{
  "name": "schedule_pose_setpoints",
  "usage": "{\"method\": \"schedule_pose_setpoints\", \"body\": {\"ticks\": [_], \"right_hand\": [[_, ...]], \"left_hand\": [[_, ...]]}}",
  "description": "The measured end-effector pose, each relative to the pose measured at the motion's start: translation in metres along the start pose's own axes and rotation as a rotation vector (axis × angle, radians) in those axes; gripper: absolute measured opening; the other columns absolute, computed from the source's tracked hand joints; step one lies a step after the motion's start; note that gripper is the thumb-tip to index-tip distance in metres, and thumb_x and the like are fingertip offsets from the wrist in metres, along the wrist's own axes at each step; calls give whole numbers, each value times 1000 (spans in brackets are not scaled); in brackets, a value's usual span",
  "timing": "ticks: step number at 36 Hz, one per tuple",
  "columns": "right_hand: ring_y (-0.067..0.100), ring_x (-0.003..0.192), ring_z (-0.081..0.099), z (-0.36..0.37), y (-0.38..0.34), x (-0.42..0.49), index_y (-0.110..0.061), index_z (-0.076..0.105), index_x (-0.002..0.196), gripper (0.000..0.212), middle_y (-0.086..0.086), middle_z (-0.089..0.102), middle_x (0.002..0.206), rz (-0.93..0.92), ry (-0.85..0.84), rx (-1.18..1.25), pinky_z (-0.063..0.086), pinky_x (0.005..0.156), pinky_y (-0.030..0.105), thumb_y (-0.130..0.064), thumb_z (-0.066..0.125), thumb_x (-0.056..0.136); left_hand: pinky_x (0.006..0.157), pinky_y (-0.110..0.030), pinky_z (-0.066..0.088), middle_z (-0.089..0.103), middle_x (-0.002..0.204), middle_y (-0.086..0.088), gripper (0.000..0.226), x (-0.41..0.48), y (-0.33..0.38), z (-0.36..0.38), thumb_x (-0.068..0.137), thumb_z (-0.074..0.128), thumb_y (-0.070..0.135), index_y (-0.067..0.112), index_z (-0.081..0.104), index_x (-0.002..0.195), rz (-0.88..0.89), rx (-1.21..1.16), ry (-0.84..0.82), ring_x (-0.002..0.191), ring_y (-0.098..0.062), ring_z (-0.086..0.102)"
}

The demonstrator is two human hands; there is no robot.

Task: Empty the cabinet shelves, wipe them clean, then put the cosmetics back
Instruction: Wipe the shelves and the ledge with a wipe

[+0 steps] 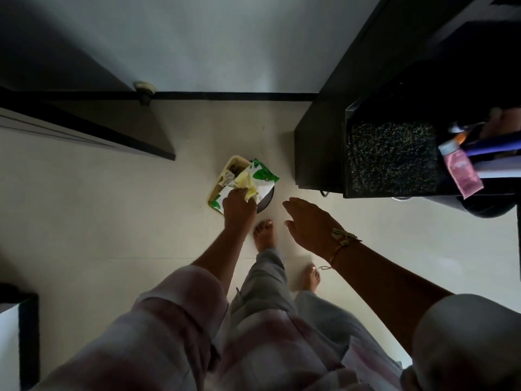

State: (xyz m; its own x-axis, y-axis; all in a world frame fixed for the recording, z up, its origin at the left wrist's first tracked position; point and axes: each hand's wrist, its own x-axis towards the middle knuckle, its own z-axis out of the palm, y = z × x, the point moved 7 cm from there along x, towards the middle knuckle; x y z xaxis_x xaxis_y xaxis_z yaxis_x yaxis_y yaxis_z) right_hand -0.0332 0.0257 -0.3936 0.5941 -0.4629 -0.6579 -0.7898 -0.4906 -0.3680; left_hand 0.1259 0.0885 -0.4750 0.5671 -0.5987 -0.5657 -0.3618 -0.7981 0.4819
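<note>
Two things bunched in left hand (239, 206), yellow wipe (248, 184) plus green wipes pack (263, 174), right hand (310, 224) spread empty, so might dump both in bin (266, 204) lol.

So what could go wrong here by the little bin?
1. The left hand grips a yellow wipe above the small bin, beside a green-and-white packet; either might land on the floor instead.
2. The pink tube pokes out past the edge of the dark cabinet, so it might slide off.
</note>
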Motion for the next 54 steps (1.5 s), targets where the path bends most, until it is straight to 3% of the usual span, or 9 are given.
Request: {"method": "schedule_pose_setpoints", "body": {"ticks": [8, 12, 18, 23, 30, 37, 41, 44, 54], "right_hand": [[21, 138, 37, -59, -2, -34, -15, 27, 151, 69, 7, 35, 153, 29, 212, 396, 27, 104, 17, -16, 62, 91], [22, 139, 37, -79, 15, -53, -20, 28, 152, 81, 6, 27, 157, -85, 249, 510, 34, 110, 28, -23, 73, 84], [14, 118, 58, -106, 56, -81, -18, 55, 134, 55, -1, 58, 134, -184, 398, 579, 45, 98, 21, -19, 74, 83], [15, 104, 65, -128, 103, -104, -11, 70, 114, 26, 3, 70, 115, -138, 579, 527, 47, 91, 16, -14, 67, 89], [20, 103, 65, -137, 186, -95, -31, 61, 112, 20, -2, 65, 118, 200, 731, 168, 51, 90, 35, -31, 49, 96], [22, 62, 66, -177, 200, -75, -14, 72, 76, 11, 4, 68, 86, 278, 619, -282, 49, 46, 27, -7, 65, 72], [27, 80, 70, -187, 204, -52, 2, 72, 97, 26, 20, 69, 104, 324, 611, -288, 54, 48, 30, -4, 65, 73], [39, 118, 56, -176, 202, -35, 18, 41, 133, 51, 35, 42, 139, 355, 536, -279, 59, 69, 40, 4, 28, 86], [38, 110, 57, -135, 209, -42, 12, 56, 122, 41, 32, 54, 123, 450, 498, -132, 58, 69, 34, -4, 47, 85]], "left_hand": [[73, -17, 48, 70, 93, 6, 16, -77, 64, -62, 89, 58, 21, 18, 73, 94, 96, -254, 83, 82, -5, 60], [67, -19, 48, 68, 73, 11, 13, -110, 111, -70, 88, 62, 21, 21, 74, 84, 171, -306, 44, 72, -2, 62], [75, -39, 55, 74, 79, 0, 12, -140, 178, -41, 84, 64, 23, 26, 76, 83, 175, -485, -134, 79, -23, 69], [67, -26, 54, 74, 76, -1, 16, -144, 236, -11, 79, 62, 18, 13, 77, 84, 249, -491, -184, 72, -14, 70], [90, -29, 52, 69, 111, 0, 26, -127, 292, 32, 89, 62, 23, 16, 67, 114, 408, -46, -155, 100, -12, 65], [108, -34, 36, 39, 149, -11, 66, -97, 317, 65, 90, 63, 30, 10, 35, 147, 525, 488, -234, 133, -27, 43], [109, -42, 39, 34, 151, -13, 77, -83, 311, 80, 87, 67, 31, 9, 26, 149, 518, 648, -314, 136, -31, 38], [113, -41, 34, 23, 157, -13, 84, -77, 305, 87, 87, 67, 31, 8, 18, 152, 513, 742, -352, 141, -31, 30], [118, -38, 25, 5, 161, -14, 98, -74, 299, 93, 85, 70, 33, 4, 6, 153, 543, 833, -432, 147, -33, 14]]}}
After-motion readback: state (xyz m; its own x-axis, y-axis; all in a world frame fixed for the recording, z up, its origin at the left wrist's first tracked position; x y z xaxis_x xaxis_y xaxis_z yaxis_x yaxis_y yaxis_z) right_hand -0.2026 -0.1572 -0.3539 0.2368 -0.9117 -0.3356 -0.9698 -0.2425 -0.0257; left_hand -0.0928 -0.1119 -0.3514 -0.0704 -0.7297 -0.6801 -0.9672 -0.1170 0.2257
